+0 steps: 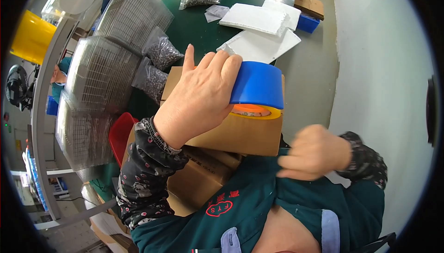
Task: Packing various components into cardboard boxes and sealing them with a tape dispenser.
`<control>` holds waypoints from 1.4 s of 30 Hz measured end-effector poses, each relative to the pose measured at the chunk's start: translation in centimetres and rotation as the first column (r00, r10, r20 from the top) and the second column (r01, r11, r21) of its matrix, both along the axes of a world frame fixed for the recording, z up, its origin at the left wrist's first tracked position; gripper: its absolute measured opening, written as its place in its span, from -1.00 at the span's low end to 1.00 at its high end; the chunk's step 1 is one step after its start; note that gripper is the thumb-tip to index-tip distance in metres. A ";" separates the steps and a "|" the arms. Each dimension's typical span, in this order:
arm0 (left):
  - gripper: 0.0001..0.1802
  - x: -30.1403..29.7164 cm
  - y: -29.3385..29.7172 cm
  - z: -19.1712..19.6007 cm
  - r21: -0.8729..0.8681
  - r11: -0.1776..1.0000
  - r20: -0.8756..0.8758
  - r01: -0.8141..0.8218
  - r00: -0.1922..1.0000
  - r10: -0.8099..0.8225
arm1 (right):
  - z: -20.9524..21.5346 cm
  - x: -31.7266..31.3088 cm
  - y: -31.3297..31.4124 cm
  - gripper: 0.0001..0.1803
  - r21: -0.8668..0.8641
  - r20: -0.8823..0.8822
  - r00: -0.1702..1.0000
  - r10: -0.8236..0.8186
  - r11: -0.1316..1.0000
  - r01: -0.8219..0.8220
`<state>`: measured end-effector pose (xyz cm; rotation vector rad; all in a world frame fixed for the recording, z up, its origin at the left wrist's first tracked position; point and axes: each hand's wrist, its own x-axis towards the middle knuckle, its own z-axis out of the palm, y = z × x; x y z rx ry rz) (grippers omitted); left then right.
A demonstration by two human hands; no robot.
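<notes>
My left hand (199, 95) grips a wide blue roll of tape (258, 85) from its left side, with the index finger and thumb side against it. A yellow rim and an orange core show at the roll's lower face. Beneath them stands a brown cardboard box (240, 135), partly covered by the hand and roll. My right hand (314, 153) is in front of my chest, to the right of the box and apart from it. Its fingers are curled and blurred by motion, and whatever they may hold is hidden.
White foam sheets (259, 19) lie on the green table (199, 26) beyond the box. Bags of small parts (162, 49) and stacked clear trays (99, 75) line the left. A red stool (121, 135) is at left; a white wall (379, 68) runs along the right.
</notes>
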<state>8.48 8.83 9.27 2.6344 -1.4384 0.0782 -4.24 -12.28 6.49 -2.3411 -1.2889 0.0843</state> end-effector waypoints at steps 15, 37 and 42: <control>-0.53 -1.0 -0.8 -0.9 -0.081 0.992 0.183 0.092 0.980 -0.076 | 3.1 8.4 5.1 0.26 0.197 -0.029 0.907 -0.421 0.887 0.418; -0.55 -1.9 2.4 -1.4 -0.364 0.677 -0.923 -0.640 0.152 -0.353 | 2.0 6.9 2.6 -0.21 0.139 0.017 0.902 -0.431 0.894 0.425; -0.56 -1.8 2.0 -2.4 -0.340 0.658 -0.933 -0.672 0.150 -0.328 | 1.9 7.1 2.7 -0.22 0.125 0.051 0.906 -0.420 0.903 0.412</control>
